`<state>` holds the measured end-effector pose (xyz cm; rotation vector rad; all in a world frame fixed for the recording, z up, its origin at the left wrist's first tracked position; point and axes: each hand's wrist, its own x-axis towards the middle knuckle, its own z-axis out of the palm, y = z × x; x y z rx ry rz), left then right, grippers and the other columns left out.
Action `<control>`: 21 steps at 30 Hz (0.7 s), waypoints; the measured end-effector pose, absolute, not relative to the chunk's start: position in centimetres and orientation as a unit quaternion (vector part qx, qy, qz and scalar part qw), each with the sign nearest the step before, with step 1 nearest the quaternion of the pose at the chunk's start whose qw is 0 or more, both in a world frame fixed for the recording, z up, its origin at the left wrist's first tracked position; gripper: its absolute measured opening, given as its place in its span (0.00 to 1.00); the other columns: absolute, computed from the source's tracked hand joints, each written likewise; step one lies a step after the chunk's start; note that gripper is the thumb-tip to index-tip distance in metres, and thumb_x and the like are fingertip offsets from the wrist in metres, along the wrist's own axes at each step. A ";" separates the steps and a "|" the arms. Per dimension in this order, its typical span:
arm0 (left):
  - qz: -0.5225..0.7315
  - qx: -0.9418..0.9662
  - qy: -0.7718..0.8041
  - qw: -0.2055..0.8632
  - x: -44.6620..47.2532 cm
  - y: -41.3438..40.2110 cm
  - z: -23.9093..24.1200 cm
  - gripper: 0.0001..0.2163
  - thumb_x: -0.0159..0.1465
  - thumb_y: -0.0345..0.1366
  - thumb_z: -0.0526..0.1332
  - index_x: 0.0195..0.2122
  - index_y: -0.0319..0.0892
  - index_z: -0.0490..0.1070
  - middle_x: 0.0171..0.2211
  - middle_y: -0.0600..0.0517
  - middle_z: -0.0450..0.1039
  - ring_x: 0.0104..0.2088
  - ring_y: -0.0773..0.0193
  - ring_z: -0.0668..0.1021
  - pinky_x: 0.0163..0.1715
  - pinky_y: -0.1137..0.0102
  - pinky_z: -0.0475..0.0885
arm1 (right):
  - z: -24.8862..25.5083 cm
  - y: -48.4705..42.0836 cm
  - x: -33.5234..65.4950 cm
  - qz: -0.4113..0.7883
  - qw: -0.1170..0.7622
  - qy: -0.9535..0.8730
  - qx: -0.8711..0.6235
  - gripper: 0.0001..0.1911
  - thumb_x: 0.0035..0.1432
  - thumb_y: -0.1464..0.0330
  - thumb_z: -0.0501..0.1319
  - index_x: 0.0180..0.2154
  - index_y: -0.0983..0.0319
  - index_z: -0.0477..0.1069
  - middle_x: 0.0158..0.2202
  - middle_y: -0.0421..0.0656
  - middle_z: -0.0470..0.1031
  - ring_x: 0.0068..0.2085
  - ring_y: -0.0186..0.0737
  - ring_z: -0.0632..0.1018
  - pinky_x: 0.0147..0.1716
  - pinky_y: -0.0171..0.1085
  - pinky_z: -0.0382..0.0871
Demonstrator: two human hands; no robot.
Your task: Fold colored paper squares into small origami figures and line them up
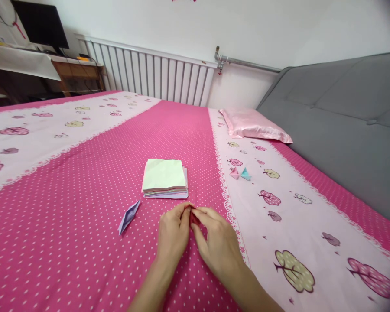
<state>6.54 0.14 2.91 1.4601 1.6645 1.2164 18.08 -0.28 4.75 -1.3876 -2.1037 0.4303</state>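
Between my two hands is a small folded piece of red paper [195, 219], mostly covered by my fingers. My left hand [174, 227] pinches it from the left side, thumb and fingertips together. From the right, my right hand [216, 236] grips its other side with thumb and forefinger. Just beyond my hands lies a stack of coloured paper squares [165, 175], a pale green sheet on top. A folded purple paper boat [129, 218] rests on the bedspread to the left of my hands.
A pink folded paper figure [234, 173] and a blue one [246, 174] sit to the right on the bedspread [123, 143]. Farther off are a pink pillow [255, 124], a grey headboard [344, 108], a radiator [149, 71] and a desk with a monitor [40, 26].
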 end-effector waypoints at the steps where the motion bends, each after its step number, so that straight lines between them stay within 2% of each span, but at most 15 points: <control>1: 0.460 0.548 0.628 0.306 6.5 0.1 2.9 0.14 0.62 0.35 0.51 0.39 0.40 0.75 0.28 0.50 0.77 0.28 0.60 0.76 0.29 0.70 0.66 | 4.8 -0.3 18.1 0.163 0.287 -0.787 -0.521 0.18 0.55 0.75 0.53 0.47 0.62 0.72 0.43 0.45 0.75 0.41 0.42 0.75 0.44 0.39 0.70; 9: 0.470 0.537 0.625 0.317 6.6 0.4 2.7 0.14 0.62 0.35 0.50 0.38 0.39 0.75 0.28 0.49 0.76 0.28 0.60 0.76 0.30 0.69 0.67 | 4.9 -0.3 18.1 0.180 0.291 -0.784 -0.517 0.18 0.56 0.73 0.54 0.47 0.63 0.72 0.44 0.46 0.75 0.42 0.43 0.76 0.45 0.42 0.70; 14: 0.486 0.522 0.623 0.322 6.6 0.5 2.6 0.13 0.62 0.37 0.51 0.37 0.38 0.74 0.26 0.49 0.75 0.28 0.59 0.76 0.28 0.70 0.67 | 5.3 -0.2 18.3 0.198 0.331 -0.759 -0.525 0.15 0.54 0.71 0.57 0.44 0.62 0.74 0.46 0.47 0.74 0.45 0.45 0.76 0.46 0.43 0.70; 18: 0.505 0.490 0.643 0.303 6.6 0.4 2.6 0.14 0.61 0.37 0.51 0.42 0.37 0.72 0.25 0.50 0.74 0.24 0.61 0.74 0.24 0.71 0.65 | 5.9 -0.2 18.5 0.243 0.375 -0.716 -0.536 0.10 0.53 0.67 0.60 0.39 0.62 0.72 0.39 0.45 0.76 0.36 0.41 0.78 0.33 0.38 0.74; 21: 0.518 0.476 0.643 0.303 6.6 0.3 2.5 0.16 0.61 0.36 0.51 0.48 0.38 0.69 0.25 0.50 0.74 0.23 0.62 0.74 0.24 0.71 0.66 | 6.2 -0.4 18.7 0.272 0.391 -0.709 -0.520 0.12 0.54 0.69 0.58 0.42 0.60 0.70 0.39 0.43 0.76 0.32 0.37 0.78 0.28 0.34 0.74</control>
